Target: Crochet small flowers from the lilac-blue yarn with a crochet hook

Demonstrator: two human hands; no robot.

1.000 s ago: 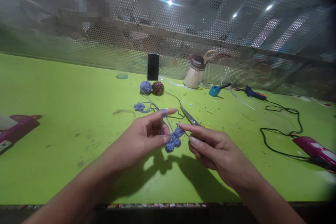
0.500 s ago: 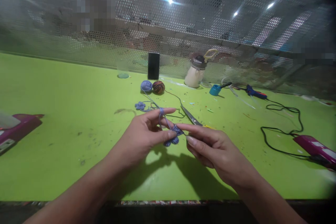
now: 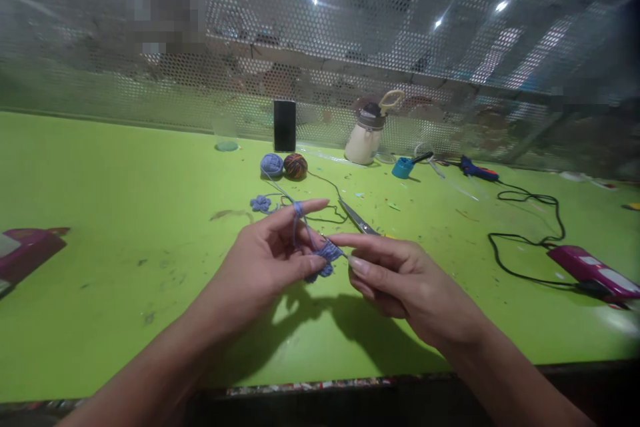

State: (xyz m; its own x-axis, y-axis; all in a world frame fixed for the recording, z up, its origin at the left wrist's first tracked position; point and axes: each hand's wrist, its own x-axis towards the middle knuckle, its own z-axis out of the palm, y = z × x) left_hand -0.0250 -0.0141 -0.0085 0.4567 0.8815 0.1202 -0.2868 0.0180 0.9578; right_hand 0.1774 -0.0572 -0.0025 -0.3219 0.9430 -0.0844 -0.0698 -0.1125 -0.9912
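Observation:
Between thumb and fingers, my left hand (image 3: 273,253) pinches a small blue-purple crochet piece (image 3: 327,253) with petal-like lobes. Blue yarn wraps round the raised left index finger and leads back to a blue yarn ball (image 3: 272,165). My right hand (image 3: 395,277) is closed on a thin crochet hook (image 3: 345,254), mostly hidden by the fingers; its tip is at the crochet piece's upper edge. Behind my left hand lies a finished-looking blue crochet flower (image 3: 261,203). Scissors (image 3: 357,217) lie partly behind my right hand.
A multicoloured yarn ball (image 3: 296,166), a phone (image 3: 285,125) and a bottle (image 3: 366,137) stand toward the perforated screen. Farther right are a blue pot (image 3: 402,168), a glue gun (image 3: 479,169) and a corded magenta power strip (image 3: 593,271). Another magenta object (image 3: 30,250) sits left.
The view has shifted slightly, so the table things appear farther left. The hook and crochet piece have turned a little between my hands; both hands keep their hold.

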